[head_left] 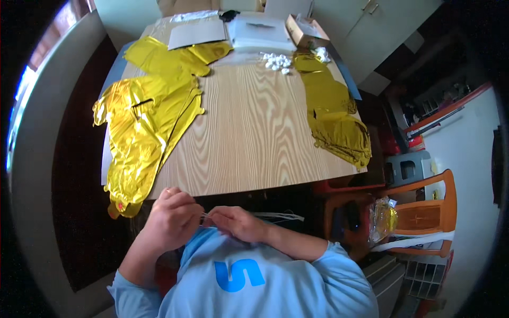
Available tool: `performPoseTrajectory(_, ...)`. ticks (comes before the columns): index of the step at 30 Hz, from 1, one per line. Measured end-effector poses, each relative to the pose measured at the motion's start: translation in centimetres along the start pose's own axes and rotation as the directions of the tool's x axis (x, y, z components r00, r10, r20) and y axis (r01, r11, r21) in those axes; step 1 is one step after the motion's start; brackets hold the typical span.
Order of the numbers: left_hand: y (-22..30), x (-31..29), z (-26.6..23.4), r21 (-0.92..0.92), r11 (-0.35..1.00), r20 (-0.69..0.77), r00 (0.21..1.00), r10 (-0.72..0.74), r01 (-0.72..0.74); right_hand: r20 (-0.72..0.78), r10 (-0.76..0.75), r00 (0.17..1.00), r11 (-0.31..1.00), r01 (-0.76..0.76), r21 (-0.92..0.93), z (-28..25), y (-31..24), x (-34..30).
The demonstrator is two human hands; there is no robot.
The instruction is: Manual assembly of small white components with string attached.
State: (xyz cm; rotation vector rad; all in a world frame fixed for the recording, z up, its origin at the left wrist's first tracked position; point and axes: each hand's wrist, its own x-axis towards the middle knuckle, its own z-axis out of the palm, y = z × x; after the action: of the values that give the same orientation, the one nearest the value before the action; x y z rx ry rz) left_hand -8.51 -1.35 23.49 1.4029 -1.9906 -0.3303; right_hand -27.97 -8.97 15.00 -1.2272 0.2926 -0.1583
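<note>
Close to my body, below the table's near edge, my left hand (pixel 170 218) is closed with its fingers curled together. Beside it my right hand (pixel 237 222) pinches thin, pale strands. Between the two hands these white strings (pixel 205 215) run in a short stretch, and more white strings (pixel 283 216) trail out to the right behind my right wrist. What lies inside each fist is mostly hidden. The flat gold foil balloons (pixel 139 127) at the table's left are nearest to my left hand, hanging a little over the near edge.
More gold foil balloons (pixel 336 108) lie along the right of the wooden table (pixel 241 143). Farther back are small white pieces (pixel 277 62), a stack of clear plastic sheets (pixel 261 35), a grey board (pixel 196 35) and an open cardboard box (pixel 307 33). A wooden chair (pixel 449 212) stands right.
</note>
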Motion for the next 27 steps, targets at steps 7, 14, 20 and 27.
performPoseTrajectory(7, 0.5, -1.7, 1.2, -0.817, 0.419, 0.246, 0.897, -0.368, 0.396, -0.118, -0.516, 0.848, 0.662, 0.308, -0.683, 0.6, -3.9, -2.1)
performPoseTrajectory(14, 1.7, 1.1, 4.1, -0.398, 0.916, -0.216, 0.965, -0.146, 0.05, 0.281, -0.609, 0.742, 0.186, 0.477, -0.859, 1.7, -8.7, -3.5)
performPoseTrajectory(20, 1.7, 0.3, 3.0, -0.842, 0.534, -0.222, 0.95, -0.218, -0.073, 0.102, -0.54, 0.835, 0.444, 0.386, -0.809, -1.6, -7.1, -2.4)
performPoseTrajectory(27, 1.5, 1.4, 2.8, -0.607, 0.782, -0.1, 0.99, 0.101, -0.141, 0.106, -0.518, 0.849, 0.439, 0.371, -0.818, -1.6, -10.5, -2.6)
